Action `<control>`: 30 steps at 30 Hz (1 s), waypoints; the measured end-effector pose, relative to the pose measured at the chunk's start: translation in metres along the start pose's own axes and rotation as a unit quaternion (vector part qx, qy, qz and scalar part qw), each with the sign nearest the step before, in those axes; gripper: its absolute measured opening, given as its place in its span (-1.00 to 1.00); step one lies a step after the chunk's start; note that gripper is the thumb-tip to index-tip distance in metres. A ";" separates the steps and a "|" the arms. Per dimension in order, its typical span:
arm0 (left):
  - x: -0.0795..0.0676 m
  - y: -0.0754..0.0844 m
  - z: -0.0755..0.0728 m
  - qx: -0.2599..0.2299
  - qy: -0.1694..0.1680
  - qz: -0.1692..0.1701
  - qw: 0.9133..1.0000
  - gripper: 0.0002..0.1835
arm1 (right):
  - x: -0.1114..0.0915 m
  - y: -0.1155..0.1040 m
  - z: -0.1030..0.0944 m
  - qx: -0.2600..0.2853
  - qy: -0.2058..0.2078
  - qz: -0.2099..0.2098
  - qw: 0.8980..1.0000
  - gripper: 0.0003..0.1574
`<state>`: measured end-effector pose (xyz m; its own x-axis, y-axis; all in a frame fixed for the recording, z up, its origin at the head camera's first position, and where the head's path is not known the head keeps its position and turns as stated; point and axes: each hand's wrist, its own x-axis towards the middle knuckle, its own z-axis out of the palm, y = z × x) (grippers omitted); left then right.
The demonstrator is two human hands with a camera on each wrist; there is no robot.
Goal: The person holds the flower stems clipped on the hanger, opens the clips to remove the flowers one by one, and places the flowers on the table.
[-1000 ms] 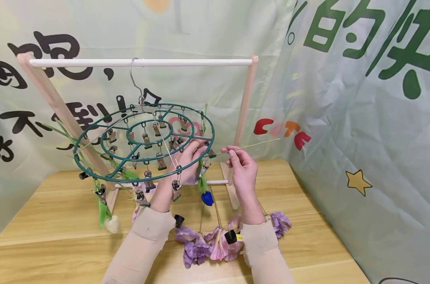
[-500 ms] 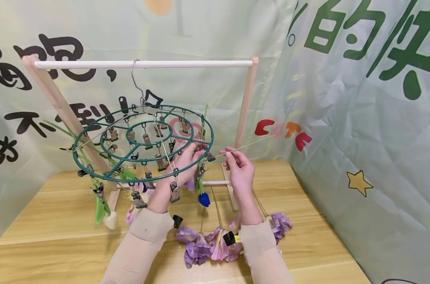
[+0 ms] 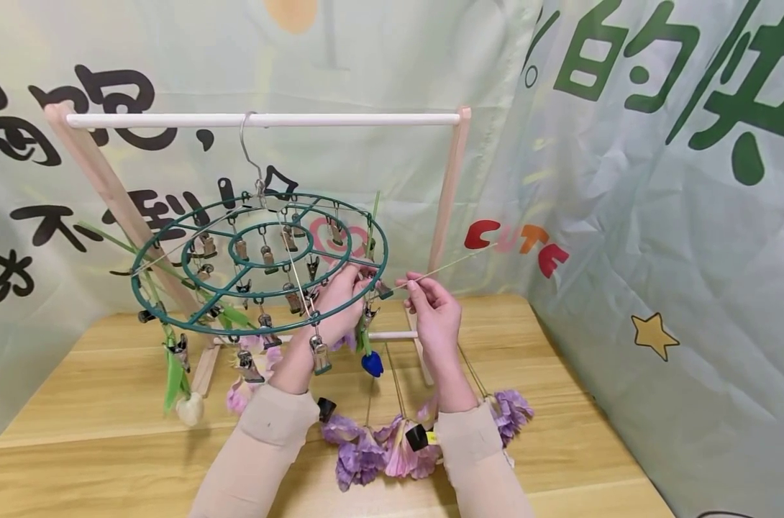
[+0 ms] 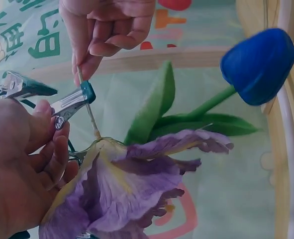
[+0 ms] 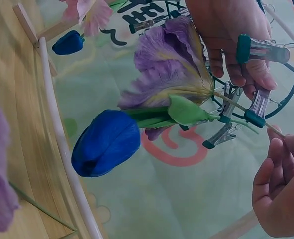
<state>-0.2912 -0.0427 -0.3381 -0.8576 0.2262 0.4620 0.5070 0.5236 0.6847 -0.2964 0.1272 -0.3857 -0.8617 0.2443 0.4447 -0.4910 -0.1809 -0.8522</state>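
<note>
**One slim stem [image 4: 93, 119] at the tip of one clip [image 4: 71, 103]**

The left hand [image 4: 22, 167] pinches the metal clip with its thumb and fingers; the right hand [image 3: 436, 309] pinches the stem just beyond the clip's green tip. The stem crosses that tip, though whether the clip bites on it cannot be told. Below hangs the purple flower [image 4: 122, 169], close by the left hand at the right side of the green rack [image 3: 224, 291].

The flower could drop or swing loose if the clip caught only the edge of so thin a stem, or if the right hand let go too soon. A petal might also snag or crease, since neighbouring clips and a blue tulip [image 5: 107, 144] crowd the spot.

Counted outward: one flower in hand, two blue tulips, the second [image 5: 67, 43] farther off, and one white tulip [image 3: 189, 409] at the rack's left. The rack has three rings and well over a dozen clips, too overlapped for an exact number. One hook holds it on the single top rail [image 3: 353, 120]. On the table [image 3: 573, 460] lie at least three blooms: two purple [image 3: 359, 460] [image 3: 511, 414] and one pink [image 3: 400, 450], partly hidden by a sleeve.
</note>
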 end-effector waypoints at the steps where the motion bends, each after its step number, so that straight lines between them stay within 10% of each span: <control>1: -0.001 0.000 -0.001 0.000 0.001 0.003 1.000 -0.75 | -0.001 -0.001 0.001 0.002 -0.001 0.000 1.000 -0.73; 10: -0.007 0.004 -0.005 0.006 0.022 -0.005 1.000 -0.76 | -0.005 -0.006 0.005 0.000 -0.009 -0.003 1.000 -0.76; 16: -0.010 0.000 -0.003 0.043 0.059 0.059 0.996 -0.77 | -0.011 -0.008 0.000 -0.010 -0.003 0.003 1.000 -0.79; 30: -0.017 0.000 -0.011 0.078 0.033 0.076 0.994 -0.81 | -0.018 -0.011 -0.020 -0.011 0.019 0.032 0.999 -0.73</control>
<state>-0.2757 -0.0552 -0.3400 -0.7620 0.2607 0.5928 0.6062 0.6094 0.5111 -0.2734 0.1437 -0.3898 -0.8858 0.2696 0.3778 -0.4313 -0.1775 -0.8846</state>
